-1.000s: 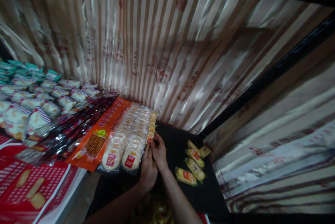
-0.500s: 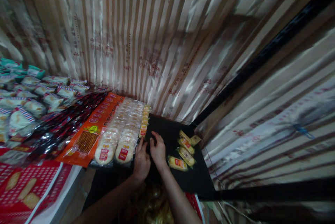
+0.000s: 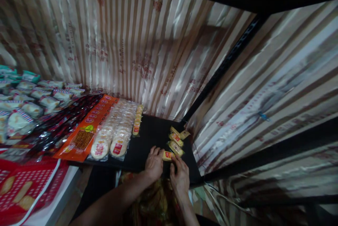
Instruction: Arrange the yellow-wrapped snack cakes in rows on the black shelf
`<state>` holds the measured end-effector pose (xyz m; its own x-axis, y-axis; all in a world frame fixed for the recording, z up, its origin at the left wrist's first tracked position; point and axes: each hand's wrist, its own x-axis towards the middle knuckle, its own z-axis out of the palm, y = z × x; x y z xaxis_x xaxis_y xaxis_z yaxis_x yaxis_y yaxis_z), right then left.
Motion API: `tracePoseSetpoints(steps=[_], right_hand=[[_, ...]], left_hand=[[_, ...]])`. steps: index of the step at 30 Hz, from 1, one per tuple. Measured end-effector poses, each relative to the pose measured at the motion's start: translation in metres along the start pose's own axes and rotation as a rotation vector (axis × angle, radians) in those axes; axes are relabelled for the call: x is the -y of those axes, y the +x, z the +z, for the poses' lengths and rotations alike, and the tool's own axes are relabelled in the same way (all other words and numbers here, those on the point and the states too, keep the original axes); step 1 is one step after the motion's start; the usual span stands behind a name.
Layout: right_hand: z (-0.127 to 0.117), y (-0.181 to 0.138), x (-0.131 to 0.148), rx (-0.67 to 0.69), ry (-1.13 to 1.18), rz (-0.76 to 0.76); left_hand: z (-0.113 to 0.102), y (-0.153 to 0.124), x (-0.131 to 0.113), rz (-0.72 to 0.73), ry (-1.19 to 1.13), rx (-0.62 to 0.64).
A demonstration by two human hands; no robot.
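Observation:
A small yellow snack packet [image 3: 167, 155] with a red label lies at the front right of the black shelf [image 3: 151, 132]. My left hand [image 3: 154, 163] has its fingers closed on the packet's left end. At the right end, the fingers of my right hand [image 3: 180, 173] pinch it. Just behind are several more yellow packets, the closest being one yellow packet [image 3: 175, 148]. A row of yellow packets [image 3: 137, 120] stands farther left, beside two rows of clear-wrapped round white rice crackers [image 3: 118, 146].
Left of the crackers lie an orange bag of stick snacks [image 3: 83, 138], dark shiny packs [image 3: 52, 127] and white-wrapped snacks [image 3: 19, 120]. A red basket [image 3: 39, 176] stands at the lower left. Striped plastic sheeting [image 3: 126, 50] hangs behind, with a black post [image 3: 219, 74] at the corner.
Both hands have moved from beside the yellow row to the loose packets on the right and taken hold of the front one. The view has shifted right.

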<state>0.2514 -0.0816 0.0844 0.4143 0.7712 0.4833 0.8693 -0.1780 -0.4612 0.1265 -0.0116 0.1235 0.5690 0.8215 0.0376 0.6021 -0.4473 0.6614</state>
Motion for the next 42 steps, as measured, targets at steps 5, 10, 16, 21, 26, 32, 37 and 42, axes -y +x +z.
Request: tracePoseSetpoints(steps=[5,10,16,21,26,32,37,42], right_hand=[[0.006,-0.005,0.003,0.051,0.159,0.067],[0.017,-0.002,0.020,-0.001,0.315,0.133],[0.034,-0.001,0.042,-0.018,0.474,0.295],[0.051,-0.001,0.054,0.142,0.820,0.463],[0.059,0.008,0.066,0.170,0.881,0.468],[0.064,0.030,0.093,0.141,0.829,0.371],[0.076,0.050,0.116,0.145,0.830,0.285],[0.092,0.069,0.128,0.162,0.816,0.222]], left_hand=[[0.000,-0.014,-0.004,-0.023,0.138,-0.064],[0.001,-0.040,0.003,-0.043,0.206,-0.168],[0.006,-0.061,0.017,-0.110,0.232,-0.284],[0.005,-0.072,0.031,-0.130,0.198,-0.364],[-0.002,-0.076,0.040,-0.136,0.128,-0.406],[-0.012,-0.074,0.042,-0.062,0.030,-0.379],[-0.019,-0.067,0.049,-0.055,0.017,-0.366],[-0.025,-0.054,0.061,-0.048,0.022,-0.355]])
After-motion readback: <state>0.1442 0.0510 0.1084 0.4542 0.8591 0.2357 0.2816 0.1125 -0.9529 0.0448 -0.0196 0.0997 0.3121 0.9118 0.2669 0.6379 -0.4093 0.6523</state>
